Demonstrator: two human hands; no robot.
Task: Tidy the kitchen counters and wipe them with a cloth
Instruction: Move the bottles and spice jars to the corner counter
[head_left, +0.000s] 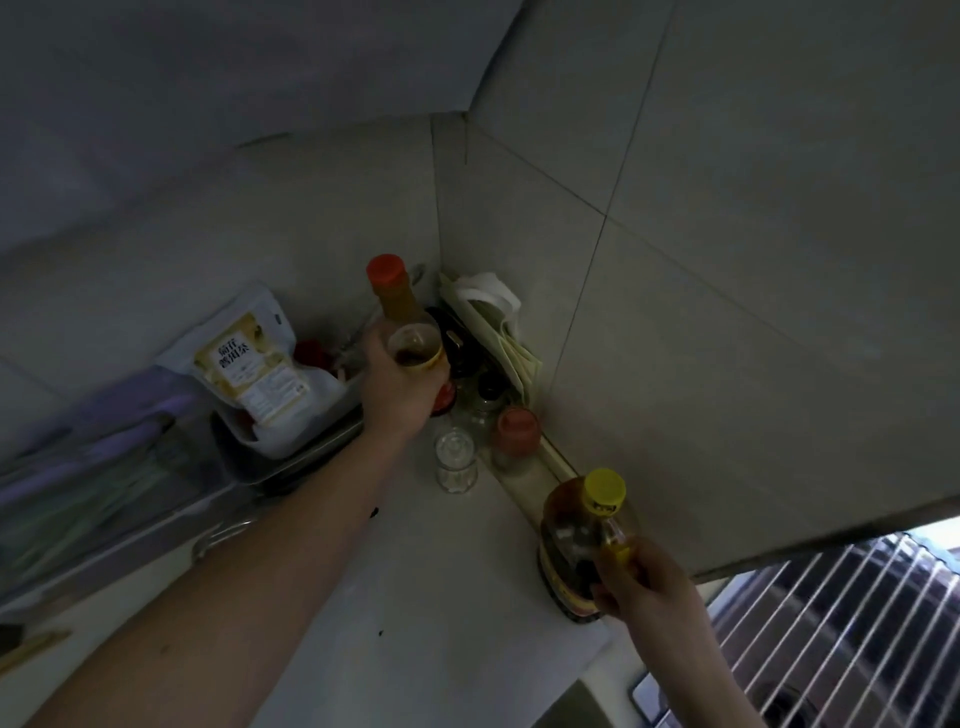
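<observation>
My left hand (397, 387) reaches into the counter's back corner and grips a small bottle with a clear cap and yellow collar (415, 345). Just behind it stands a taller bottle with a red cap (387, 275). My right hand (641, 587) grips a large oil bottle with a yellow cap (584, 530) by its shoulder, near the wall ledge at the right. The white counter (441, 571) lies between my arms. No cloth shows in either hand.
A clear glass jar (456, 460), a jar with a pink lid (516, 426) and dark bottles crowd the corner. A white tub with a printed pouch (249, 371) sits left of them. Folded bags (493, 317) lean on the tiled wall. A wire rack (841, 623) is at lower right.
</observation>
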